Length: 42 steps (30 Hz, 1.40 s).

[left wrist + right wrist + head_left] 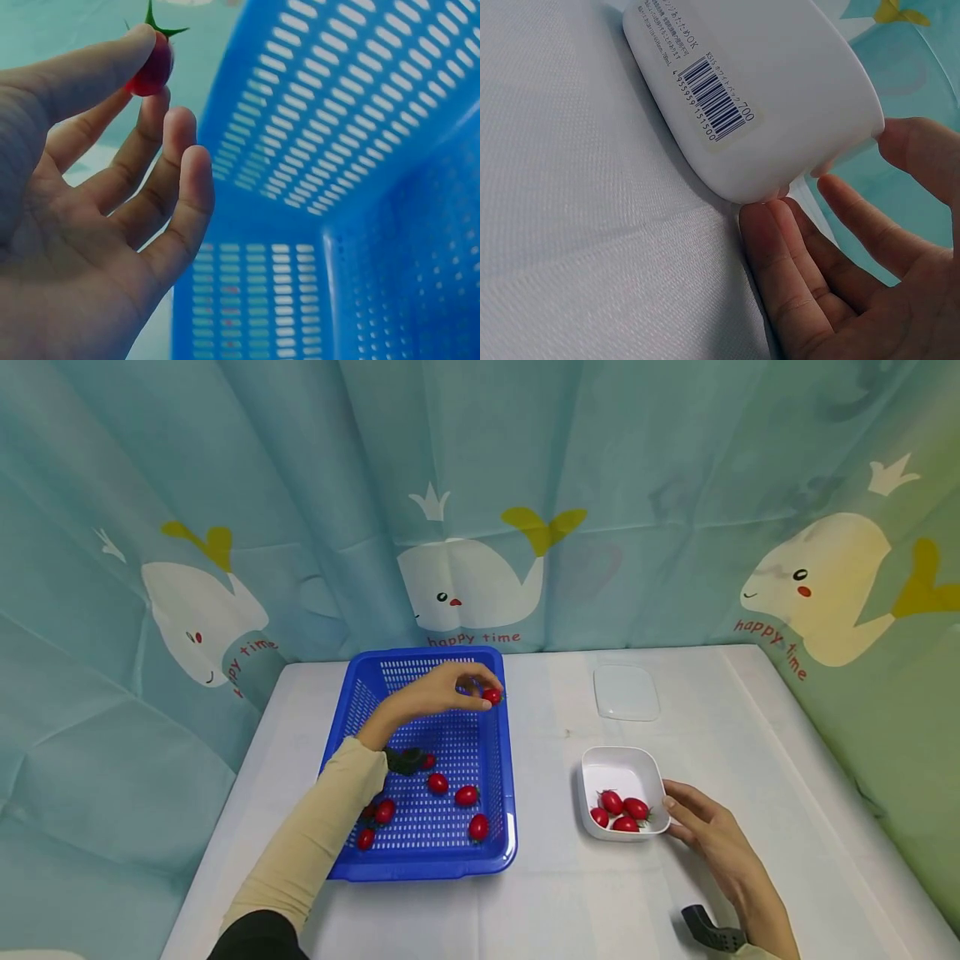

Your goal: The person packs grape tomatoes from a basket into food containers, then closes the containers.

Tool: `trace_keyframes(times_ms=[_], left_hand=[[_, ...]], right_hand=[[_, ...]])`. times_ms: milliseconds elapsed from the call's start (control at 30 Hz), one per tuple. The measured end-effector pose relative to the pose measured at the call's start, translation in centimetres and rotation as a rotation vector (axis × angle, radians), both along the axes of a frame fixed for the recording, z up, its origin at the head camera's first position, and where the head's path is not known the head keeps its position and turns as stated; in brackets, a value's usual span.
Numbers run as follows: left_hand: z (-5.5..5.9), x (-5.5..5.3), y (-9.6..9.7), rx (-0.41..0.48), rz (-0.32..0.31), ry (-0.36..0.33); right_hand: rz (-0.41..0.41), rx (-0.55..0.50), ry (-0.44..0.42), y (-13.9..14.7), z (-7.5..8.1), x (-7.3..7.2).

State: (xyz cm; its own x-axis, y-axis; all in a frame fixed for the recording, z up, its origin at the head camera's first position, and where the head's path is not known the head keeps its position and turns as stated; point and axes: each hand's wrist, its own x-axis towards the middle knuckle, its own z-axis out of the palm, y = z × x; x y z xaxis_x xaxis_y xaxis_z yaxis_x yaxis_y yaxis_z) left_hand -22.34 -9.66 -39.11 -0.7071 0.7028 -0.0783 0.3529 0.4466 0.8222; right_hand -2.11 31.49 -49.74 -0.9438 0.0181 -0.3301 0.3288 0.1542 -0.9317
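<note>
In the head view my left hand point(442, 692) is over the far right part of the blue basket point(512, 827), pinching a cherry tomato point(492, 696) between thumb and fingers. The left wrist view shows this cherry tomato point(155, 66) with its green stem; the other fingers are loosely bent. My right hand point(708, 832) holds the near right corner of a white square container point(588, 768), thumb at the rim and fingers low on its side. Several cherry tomatoes point(636, 808) lie inside it. The right wrist view shows a barcode label point(712, 101) on the container point(802, 97).
More cherry tomatoes point(467, 796) lie spread across the basket's near half, some partly hidden by my left forearm. A clear lid point(626, 692) lies flat behind the container. The white-covered table point(547, 893) ends at a whale-printed curtain point(480, 443).
</note>
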Motion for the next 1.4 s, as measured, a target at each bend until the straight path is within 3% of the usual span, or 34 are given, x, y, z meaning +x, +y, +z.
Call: trace_keyframes(times_ms=[600,767,1000,1400], left_hand=[[0.8,0.5,5.6,-0.002,-0.117,-0.003],[0.7,0.8,7.8,-0.028,-0.188,0.008],[0.3,1.1,10.9,-0.063,-0.262,0.032],[-0.9,2.9,16.0,-0.14,-0.4,0.066]], right_hand=[[-0.009,0.022,-0.038,-0.3,0.1,-0.1],[-0.007,0.01,-0.023,-0.2,0.0,0.0],[-0.011,-0.007,0.0,-0.2,-0.1,0.1],[-0.015,0.014,-0.03,-0.1,0.0,0.0]])
